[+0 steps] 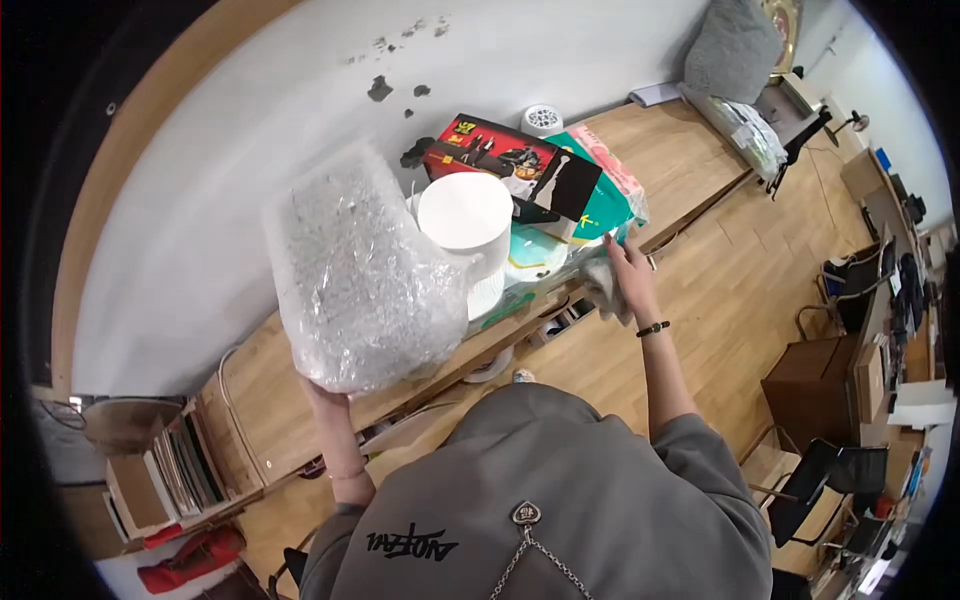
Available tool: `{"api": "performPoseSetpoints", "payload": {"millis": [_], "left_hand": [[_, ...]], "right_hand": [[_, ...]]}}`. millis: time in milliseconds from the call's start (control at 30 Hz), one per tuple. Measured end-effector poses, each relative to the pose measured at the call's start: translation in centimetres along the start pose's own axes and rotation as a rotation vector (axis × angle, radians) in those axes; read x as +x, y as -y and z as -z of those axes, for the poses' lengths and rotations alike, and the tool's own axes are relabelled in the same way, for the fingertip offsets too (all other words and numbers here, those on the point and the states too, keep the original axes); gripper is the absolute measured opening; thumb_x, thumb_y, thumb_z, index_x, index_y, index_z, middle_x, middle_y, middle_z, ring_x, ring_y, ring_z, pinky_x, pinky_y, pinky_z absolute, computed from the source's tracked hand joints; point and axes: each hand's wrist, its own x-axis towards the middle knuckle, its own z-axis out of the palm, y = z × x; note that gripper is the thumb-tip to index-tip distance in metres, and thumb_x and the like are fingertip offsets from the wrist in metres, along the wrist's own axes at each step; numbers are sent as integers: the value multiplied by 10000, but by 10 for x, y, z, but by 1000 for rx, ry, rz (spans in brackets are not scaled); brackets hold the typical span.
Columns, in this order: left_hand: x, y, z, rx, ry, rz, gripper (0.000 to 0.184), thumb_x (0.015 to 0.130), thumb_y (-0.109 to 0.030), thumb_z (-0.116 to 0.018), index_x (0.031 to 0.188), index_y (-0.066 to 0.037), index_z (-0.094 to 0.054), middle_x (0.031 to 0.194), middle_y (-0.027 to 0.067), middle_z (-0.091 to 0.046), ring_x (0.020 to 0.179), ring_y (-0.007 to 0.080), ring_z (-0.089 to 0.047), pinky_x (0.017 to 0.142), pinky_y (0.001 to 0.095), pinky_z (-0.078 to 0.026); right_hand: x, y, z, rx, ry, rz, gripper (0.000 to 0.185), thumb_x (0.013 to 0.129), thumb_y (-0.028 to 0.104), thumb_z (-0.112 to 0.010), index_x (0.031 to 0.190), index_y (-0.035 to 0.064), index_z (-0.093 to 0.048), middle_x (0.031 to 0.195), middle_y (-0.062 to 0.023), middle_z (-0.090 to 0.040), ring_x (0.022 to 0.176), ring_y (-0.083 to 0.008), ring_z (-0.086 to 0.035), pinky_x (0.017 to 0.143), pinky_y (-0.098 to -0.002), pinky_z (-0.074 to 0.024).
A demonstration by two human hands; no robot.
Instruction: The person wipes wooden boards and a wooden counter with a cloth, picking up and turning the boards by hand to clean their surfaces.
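Note:
A large bundle in clear bubble wrap (365, 275) is held up at the left by my left hand (325, 390), whose fingers are mostly hidden beneath it. My right hand (625, 262) is at the front edge of a green package (605, 212), with a grey cloth (603, 290) hanging just under it. What its fingers grip is too small to make out. Between my hands stand a white cylindrical container (465, 215) and a red and black box (515, 165), which lies tilted over the green package.
The wooden shelf (680, 150) runs along the white wall. A round white object (541, 120) stands behind the boxes. A grey cushion (735, 50) and a plastic-wrapped package (745, 130) lie at the far right end. Folders (185, 465) are at lower left, chairs at right.

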Motion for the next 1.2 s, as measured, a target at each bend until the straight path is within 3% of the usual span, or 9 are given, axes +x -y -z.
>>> {"api": "performPoseSetpoints", "payload": {"millis": [200, 267, 433, 533, 567, 667, 733, 1067, 1200], "left_hand": [[-19, -27, 6, -5, -28, -14, 599, 970, -461, -367, 1414, -58, -358, 1420, 143, -415, 1307, 309, -402, 1091, 470, -334], [-54, -60, -38, 529, -415, -501, 637, 973, -463, -319, 1427, -16, -321, 1440, 190, -375, 1347, 349, -342, 1115, 501, -276], [-136, -66, -158, 847, -156, -1436, 598, 976, -439, -332, 1385, -5, -360, 1396, 201, -411, 1274, 376, -421, 1077, 502, -321], [-138, 3, -177, 842, 139, -1469, 543, 965, -394, -365, 1348, -10, -394, 1347, 231, -442, 1218, 388, -466, 1010, 514, -383], [-143, 34, -236, 545, 696, -1382, 492, 949, -340, -400, 1316, -14, -434, 1298, 211, -500, 1179, 389, -492, 984, 531, -393], [-159, 103, -367, 1027, 1367, -490, 474, 794, -99, -658, 1242, -21, -526, 1226, 168, -576, 1163, 357, -515, 997, 457, -395], [-140, 190, -388, 1173, 1489, -753, 472, 804, -141, -660, 1245, -30, -534, 1228, 149, -580, 1174, 350, -507, 1018, 459, -371], [-87, 331, -403, 1717, 742, -1402, 347, 800, -248, -652, 1094, -63, -637, 1079, 46, -622, 1074, 238, -552, 968, 368, -375], [-76, 334, -397, 1697, 720, -1565, 291, 819, -265, -627, 1051, -90, -653, 992, -5, -624, 964, 167, -572, 900, 325, -392]], "right_hand": [[-14, -54, 52, 907, 171, -314, 502, 927, 447, -549, 1216, 38, -567, 1153, -111, -627, 989, -240, -611, 859, -330, -500], [-4, -71, 80, 1446, 220, -410, 483, 930, 393, -570, 1268, 49, -539, 1220, -119, -597, 1077, -226, -586, 910, -338, -493], [84, -72, 141, 1488, 241, -195, 423, 928, 264, -594, 1283, 44, -528, 1270, -129, -568, 1160, -231, -550, 971, -367, -460], [154, -62, 122, 303, -255, 343, 436, 889, 129, -598, 1305, 42, -504, 1328, -151, -528, 1195, -295, -529, 1002, -392, -433], [168, -55, 112, 65, -273, 483, 447, 872, 102, -599, 1305, 45, -503, 1335, -156, -521, 1202, -309, -523, 1008, -398, -427], [180, -62, 74, -459, 103, 753, 463, 872, 262, -587, 1319, 158, -525, 1399, -108, -473, 1308, -312, -416, 1064, -445, -343], [187, -60, 80, -697, 84, 936, 462, 888, 318, -567, 1331, 197, -520, 1408, -90, -468, 1330, -299, -389, 1080, -468, -312], [396, -122, 200, -836, -194, 487, 478, 952, 357, -440, 1409, 218, -415, 1481, -67, -364, 1327, -369, -351, 1095, -519, -247], [300, -63, 148, -811, 24, 880, 446, 929, 293, -503, 1358, 176, -482, 1427, -80, -441, 1285, -367, -407, 1089, -473, -288]]}}
